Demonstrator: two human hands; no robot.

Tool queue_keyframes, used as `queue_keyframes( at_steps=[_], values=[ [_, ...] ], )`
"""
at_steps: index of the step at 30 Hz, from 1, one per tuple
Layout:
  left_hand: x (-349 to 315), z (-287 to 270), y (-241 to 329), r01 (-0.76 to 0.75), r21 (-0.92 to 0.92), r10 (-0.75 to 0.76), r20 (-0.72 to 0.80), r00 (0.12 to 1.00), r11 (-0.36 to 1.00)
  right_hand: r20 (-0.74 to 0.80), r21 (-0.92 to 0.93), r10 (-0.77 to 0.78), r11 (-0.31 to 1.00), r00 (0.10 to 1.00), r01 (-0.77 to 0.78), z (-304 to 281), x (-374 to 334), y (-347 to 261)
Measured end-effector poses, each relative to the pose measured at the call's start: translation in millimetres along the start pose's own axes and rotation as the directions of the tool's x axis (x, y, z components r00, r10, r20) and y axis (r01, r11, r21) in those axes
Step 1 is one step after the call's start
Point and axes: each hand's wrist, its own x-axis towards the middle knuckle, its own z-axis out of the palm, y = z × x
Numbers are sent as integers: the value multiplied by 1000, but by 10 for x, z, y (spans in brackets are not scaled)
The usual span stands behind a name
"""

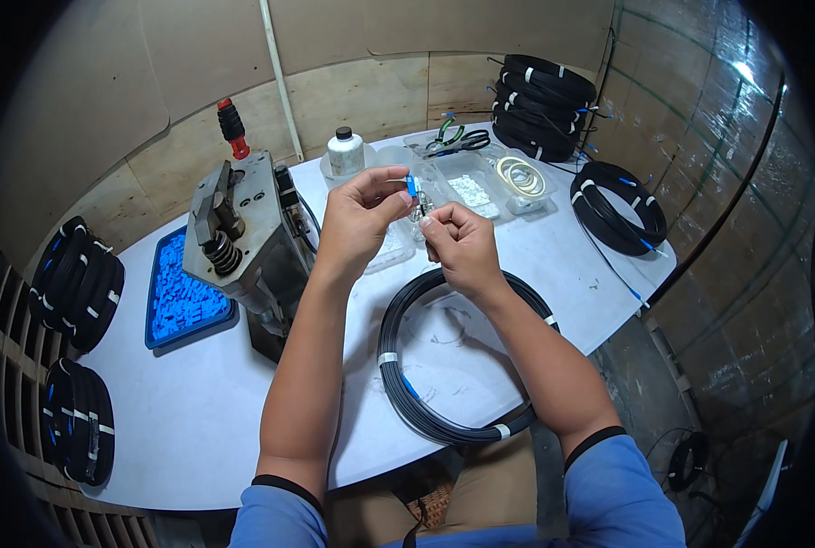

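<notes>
Above the middle of the table, my left hand pinches a small blue connector piece between thumb and fingers. Close to its right, my right hand is closed on a thin dark cable end, just below the blue piece. Whether the two parts touch is too small to tell. Under my forearms lies a coil of black cable, bound with white tape and showing a blue tip on its inner side.
A metal press stands left, beside a blue tray of small blue parts. Further back are a white bottle, clear boxes of white pieces, scissors and stacked cable coils. Another coil lies right; more hang left.
</notes>
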Motion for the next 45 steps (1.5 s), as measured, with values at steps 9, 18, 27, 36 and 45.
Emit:
queue_keyframes(
  at_steps=[9,18,27,36,45],
  values=[
    [-5,10,14,9,-26,-9,-5,1000,1000,16,7,-19,1000,1000,19,-4,-4,3],
    [-12,34,28,4,-7,-4,-49,999,1000,-4,24,3,1000,1000,-3,11,-10,-14],
    [-22,33,38,-7,8,7,-34,999,1000,-17,-3,-4,1000,1000,4,12,-10,-30],
    [-18,19,22,3,18,-3,0,1000,1000,-10,13,-10,1000,1000,10,3,-17,-45],
    [-22,43,39,1,26,-1,-14,1000,1000,9,48,3,999,1000,-3,8,-15,-32]
  ],
)
